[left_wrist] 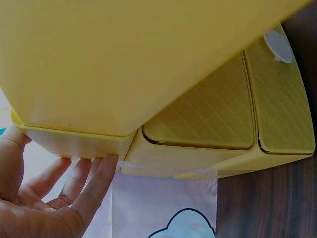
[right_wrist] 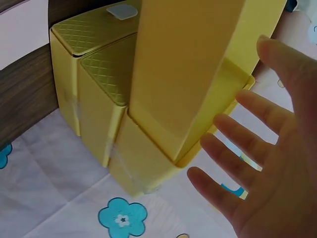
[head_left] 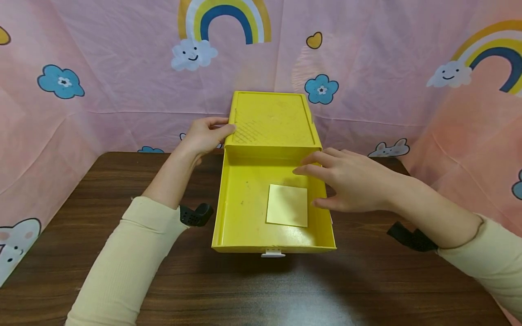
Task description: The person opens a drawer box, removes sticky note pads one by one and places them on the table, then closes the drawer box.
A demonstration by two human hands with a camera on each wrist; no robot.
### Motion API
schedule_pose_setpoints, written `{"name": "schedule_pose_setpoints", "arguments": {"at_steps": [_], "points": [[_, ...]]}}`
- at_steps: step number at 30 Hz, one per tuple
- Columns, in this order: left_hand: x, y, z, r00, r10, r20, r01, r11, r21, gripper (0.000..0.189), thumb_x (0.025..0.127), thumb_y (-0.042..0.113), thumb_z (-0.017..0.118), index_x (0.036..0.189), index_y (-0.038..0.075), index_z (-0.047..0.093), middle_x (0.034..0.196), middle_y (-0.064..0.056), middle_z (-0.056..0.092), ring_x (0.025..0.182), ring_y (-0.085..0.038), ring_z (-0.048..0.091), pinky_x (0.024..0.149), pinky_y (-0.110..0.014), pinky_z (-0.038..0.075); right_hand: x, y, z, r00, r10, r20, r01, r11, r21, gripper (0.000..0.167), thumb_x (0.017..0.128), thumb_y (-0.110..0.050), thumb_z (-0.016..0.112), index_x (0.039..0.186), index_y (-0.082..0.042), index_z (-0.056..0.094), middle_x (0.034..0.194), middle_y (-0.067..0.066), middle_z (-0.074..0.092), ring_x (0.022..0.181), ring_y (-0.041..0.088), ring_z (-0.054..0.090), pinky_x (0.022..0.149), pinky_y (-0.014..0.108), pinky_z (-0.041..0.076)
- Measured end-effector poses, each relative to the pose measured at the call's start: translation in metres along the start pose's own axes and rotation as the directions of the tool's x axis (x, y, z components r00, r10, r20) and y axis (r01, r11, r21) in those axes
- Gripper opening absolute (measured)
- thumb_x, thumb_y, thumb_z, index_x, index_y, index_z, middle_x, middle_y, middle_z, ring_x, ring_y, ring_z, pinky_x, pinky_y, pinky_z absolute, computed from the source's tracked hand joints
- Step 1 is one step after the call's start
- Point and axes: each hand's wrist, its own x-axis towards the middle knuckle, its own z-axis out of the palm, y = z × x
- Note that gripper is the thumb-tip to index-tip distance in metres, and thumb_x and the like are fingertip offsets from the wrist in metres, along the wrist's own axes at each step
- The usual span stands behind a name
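Observation:
A small yellow drawer unit (head_left: pixel 272 118) stands at the back of the table, its top drawer (head_left: pixel 240 203) pulled well out towards me. Flat in this drawer, right of its middle, lies a pale yellow pad of square notes (head_left: pixel 287 205). My left hand (head_left: pixel 205 136) holds the unit's upper left side, thumb at the top edge and fingers (left_wrist: pixel 97 183) against the side wall. Over the drawer's right wall hovers my right hand (head_left: pixel 350 181), fingers spread and slightly bent, holding nothing. In the right wrist view its fingers (right_wrist: pixel 233 158) are spread beside the unit's top edge.
Below the pulled-out drawer, two lower drawers (left_wrist: pixel 208 109) with lattice-patterned fronts are closed. The open drawer has a white handle (head_left: pixel 273 254) and juts over the dark wooden table (head_left: pixel 183 280). A pink cloth (head_left: pixel 134 54) with rainbows and clouds hangs behind the table.

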Motion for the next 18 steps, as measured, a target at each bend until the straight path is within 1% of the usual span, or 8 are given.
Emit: {"name": "schedule_pose_setpoints", "arguments": {"at_steps": [7,13,15,18], "points": [[0.0,0.0,0.0,1.0,0.002,0.0,-0.002,1.0,-0.006,0.052,0.089,0.035,0.058,0.137,0.017,0.046,0.119,-0.007,0.05,0.097,-0.02,0.055,0.077,-0.033,0.055,0.007,-0.007,-0.007,0.999,-0.024,0.039,0.024,1.0,-0.009,0.056,0.079,-0.04,0.07,0.128,-0.019,0.052,0.123,0.003,0.051,0.113,0.025,0.048,0.091,0.046,0.046],[0.0,-0.001,0.0,1.0,0.007,-0.001,-0.007,1.0,-0.016,0.053,0.089,0.035,0.058,0.137,0.016,0.046,0.118,-0.007,0.05,0.096,-0.02,0.054,0.077,-0.033,0.055,0.017,-0.017,-0.011,0.993,-0.006,0.121,0.008,1.0,-0.014,0.059,0.08,-0.043,0.068,0.131,-0.021,0.05,0.127,0.004,0.05,0.116,0.029,0.047,0.092,0.048,0.045],[0.0,-0.001,0.001,1.0,0.005,-0.004,-0.005,1.0,-0.016,0.052,0.089,0.035,0.059,0.137,0.017,0.046,0.119,-0.007,0.05,0.096,-0.02,0.054,0.077,-0.033,0.055,0.02,-0.02,-0.012,0.99,-0.01,0.14,0.013,1.0,-0.019,0.06,0.079,-0.044,0.068,0.132,-0.021,0.049,0.127,0.005,0.049,0.116,0.029,0.048,0.093,0.048,0.045],[-0.001,0.0,0.001,1.0,0.005,-0.007,-0.005,1.0,-0.018,0.052,0.089,0.034,0.058,0.137,0.017,0.046,0.119,-0.007,0.05,0.097,-0.021,0.054,0.077,-0.033,0.055,0.026,-0.026,-0.013,0.988,-0.026,0.155,0.032,0.999,-0.034,0.062,0.079,-0.045,0.069,0.132,-0.02,0.049,0.126,0.006,0.05,0.112,0.028,0.05,0.091,0.044,0.047]]}}
